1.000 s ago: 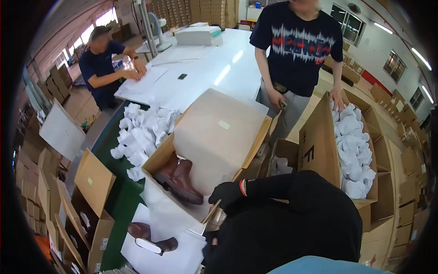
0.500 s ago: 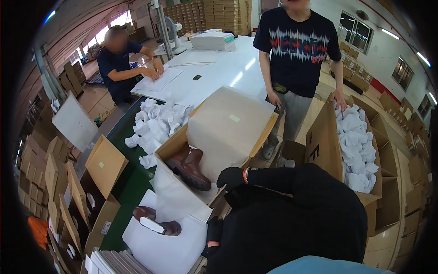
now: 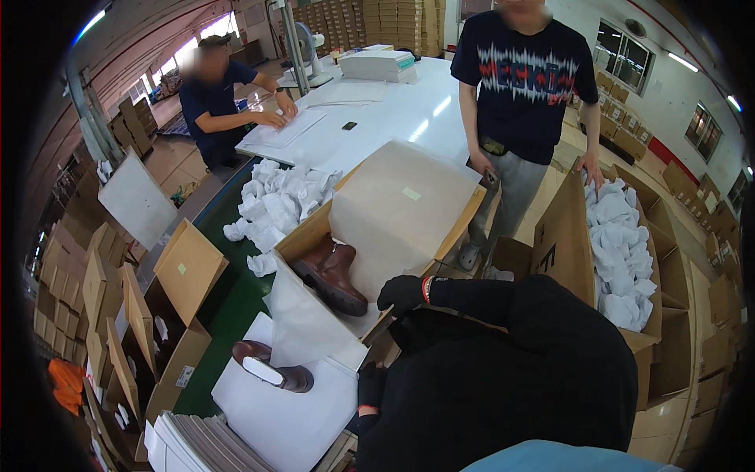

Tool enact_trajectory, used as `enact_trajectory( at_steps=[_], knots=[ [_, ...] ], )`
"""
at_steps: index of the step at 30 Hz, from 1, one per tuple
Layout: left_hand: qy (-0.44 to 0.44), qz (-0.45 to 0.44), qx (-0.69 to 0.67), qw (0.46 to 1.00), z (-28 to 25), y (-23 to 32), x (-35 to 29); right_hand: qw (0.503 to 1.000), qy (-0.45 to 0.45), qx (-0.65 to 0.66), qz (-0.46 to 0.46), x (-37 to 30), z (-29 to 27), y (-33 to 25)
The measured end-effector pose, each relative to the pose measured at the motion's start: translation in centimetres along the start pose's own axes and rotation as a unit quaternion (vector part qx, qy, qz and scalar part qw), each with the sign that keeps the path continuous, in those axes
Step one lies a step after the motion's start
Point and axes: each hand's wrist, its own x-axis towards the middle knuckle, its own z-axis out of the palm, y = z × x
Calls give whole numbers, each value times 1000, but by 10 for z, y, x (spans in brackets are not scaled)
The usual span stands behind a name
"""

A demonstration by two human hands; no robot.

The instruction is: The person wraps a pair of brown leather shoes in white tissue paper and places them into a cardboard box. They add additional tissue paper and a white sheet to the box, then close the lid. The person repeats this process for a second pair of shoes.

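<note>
A large open shoe box (image 3: 462, 224), lined with pale tissue paper (image 3: 377, 200), lies in front of me. Inside it, on its side, is a dark brown boot (image 3: 336, 275) with a thick sole. My right hand (image 3: 403, 296), in a black glove, is closed over the box's near right edge. Just below the near corner is my left hand (image 3: 371, 384), also gloved in black; its fingers are mostly hidden. A second brown boot (image 3: 295, 378) rests on white paper (image 3: 314, 421) to the left, a white piece showing at its side. Tissue hangs over the box's near left side.
Crumpled white paper (image 3: 275, 200) is heaped behind the box on the green surface (image 3: 236, 315). Open cartons (image 3: 185, 267) line the left. One person works at the white table (image 3: 370, 106); another stands beside a carton of crumpled paper (image 3: 621, 244). A stack of sheets (image 3: 197, 448) is nearest.
The whole view has shifted slightly, so things sit a little further right. Both my hands keep their places at the box. The person at the left has turned their head.
</note>
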Motion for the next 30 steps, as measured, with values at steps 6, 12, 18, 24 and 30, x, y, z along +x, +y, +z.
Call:
enact_trajectory(
  at_steps=[6,12,18,24,30],
  knots=[
    [-7,97,71,993,17,-42,4,999,-28,-8,42,5,-3,-6],
    [-18,-48,-119,992,24,-41,2,1000,-19,1,9,-3,-4,2],
    [-204,-150,-391,885,-64,43,-23,999,-35,-19,19,6,-13,-11],
    [141,-97,-201,965,-114,14,-3,1000,21,-4,8,4,-1,8],
    [175,53,176,967,-113,23,2,985,-134,98,-39,14,-59,-19]
  ],
)
